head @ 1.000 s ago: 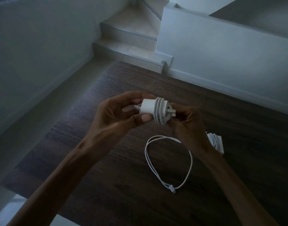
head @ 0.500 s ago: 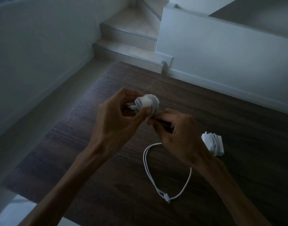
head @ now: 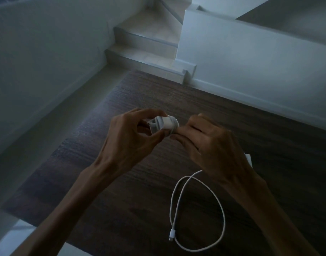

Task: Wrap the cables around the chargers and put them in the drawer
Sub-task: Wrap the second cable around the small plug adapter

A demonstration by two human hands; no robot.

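My left hand [head: 129, 137] grips a white charger [head: 163, 124] above the dark wooden table [head: 106, 182], with several turns of white cable round its body. My right hand [head: 212, 145] is curled against the charger's right side and holds the cable there. The loose rest of the cable [head: 199, 209] hangs from under my right hand and lies in a loop on the table, its plug end at the front. A second white charger [head: 249, 159] lies on the table behind my right wrist, mostly hidden. No drawer is in view.
Pale steps [head: 145, 52] rise beyond the table's far edge. A white low wall [head: 250, 58] runs along the table's back right, and a plain wall [head: 38, 61] stands to the left. The room is dim.
My right hand has swung from below the charger up to its right side, carrying the cable round. The loose loop on the table has shifted toward me, and the second charger is now mostly covered.
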